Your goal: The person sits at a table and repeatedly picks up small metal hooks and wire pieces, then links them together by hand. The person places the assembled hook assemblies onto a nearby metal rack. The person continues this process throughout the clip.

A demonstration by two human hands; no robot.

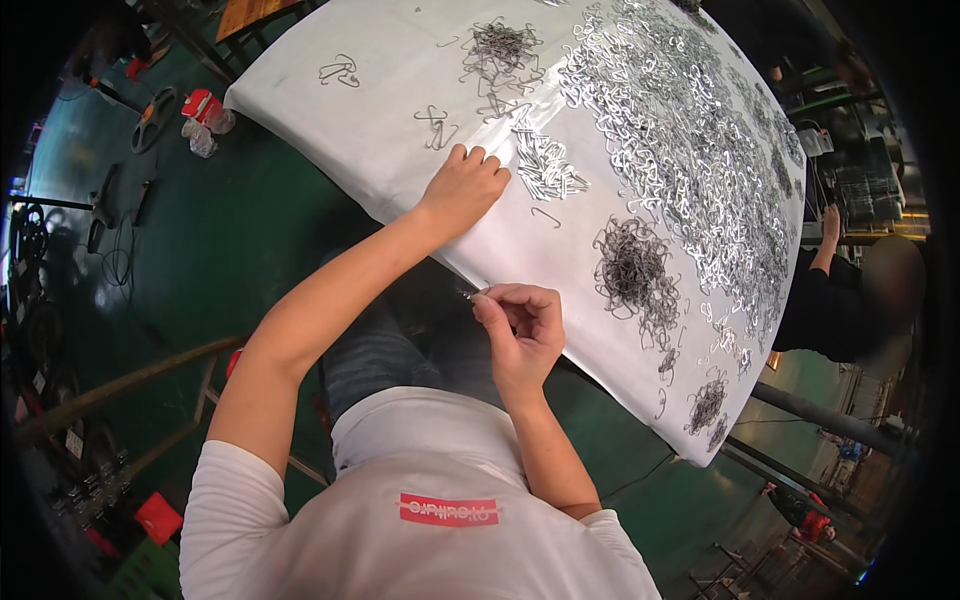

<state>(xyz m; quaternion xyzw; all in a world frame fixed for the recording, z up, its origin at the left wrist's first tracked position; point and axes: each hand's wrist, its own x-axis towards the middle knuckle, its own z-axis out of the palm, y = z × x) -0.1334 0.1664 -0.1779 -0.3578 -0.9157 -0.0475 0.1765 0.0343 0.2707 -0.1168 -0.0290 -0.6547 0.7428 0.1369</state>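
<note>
I had the left hand (465, 187) out on the white table (330, 130), arm stretched nearly straight from the shoulder, palm down, fingers curled together with the tips pressed against the near edge of a neat row of bright wire clips (548, 168). That row sat lined up side by side, apart from the loose stuff, and I judged the hand was planted there to keep the stack from sliding and to hold its place.

The right hand (522, 325) was pulled in close to my body, right at the table's near edge, elbow bent sharply, wrist cocked. Thumb and forefinger were pinching a single small wire clip (468, 294), its tip poking out to the left; the other fingers were folded into the palm. It was held low and near, I'd say, for a closer look or a better grip.

Past the row, the big silver heap of clips (680, 130) spread over most of the cloth, unsorted. Darker tangles (635, 270) were bunched in separate clumps, one in the middle, another (500, 45) up near the far side, smaller ones toward the right corner, kept apart from the shiny ones, it seemed. One stray hook (546, 215) lay alone between the row and the dark clump.

Another person's arm (826, 240) rested at the table's right side, well clear of my hands.
</note>
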